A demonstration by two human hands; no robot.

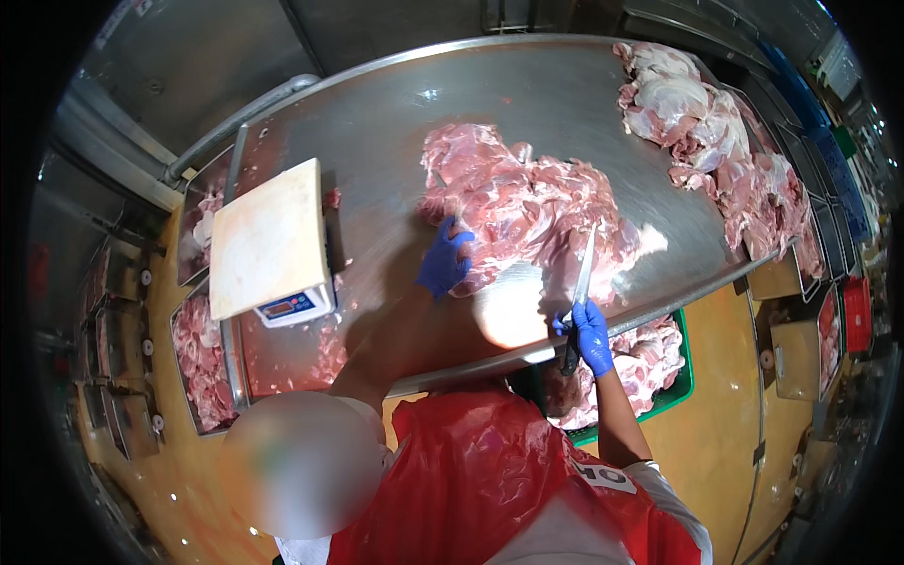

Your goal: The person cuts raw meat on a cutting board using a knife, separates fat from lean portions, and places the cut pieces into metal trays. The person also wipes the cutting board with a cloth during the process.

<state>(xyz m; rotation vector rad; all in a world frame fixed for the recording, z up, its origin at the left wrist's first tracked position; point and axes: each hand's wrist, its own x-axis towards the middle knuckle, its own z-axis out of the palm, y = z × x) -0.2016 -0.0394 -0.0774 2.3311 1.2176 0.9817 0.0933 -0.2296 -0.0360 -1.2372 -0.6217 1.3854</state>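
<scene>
Red apron [490, 471] hangs nearest; beyond, one steel tabletop [395, 122] carries two meat heaps, the central meat pile [527, 207] and another [716, 141], plus one scale [271, 240]. Left grip [444, 259] presses the central pile, fingers curled; right grip [591, 334] is wrapped around one knife [584, 268].

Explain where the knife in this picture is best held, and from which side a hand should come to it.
Grip the knife by its dark handle, the end nearest the person, coming from below. The thin blade points away over the raw meat, so the handle is the only safe part. The right hand, in a blue glove, already closes round it; the left hand rests on the meat.
</scene>
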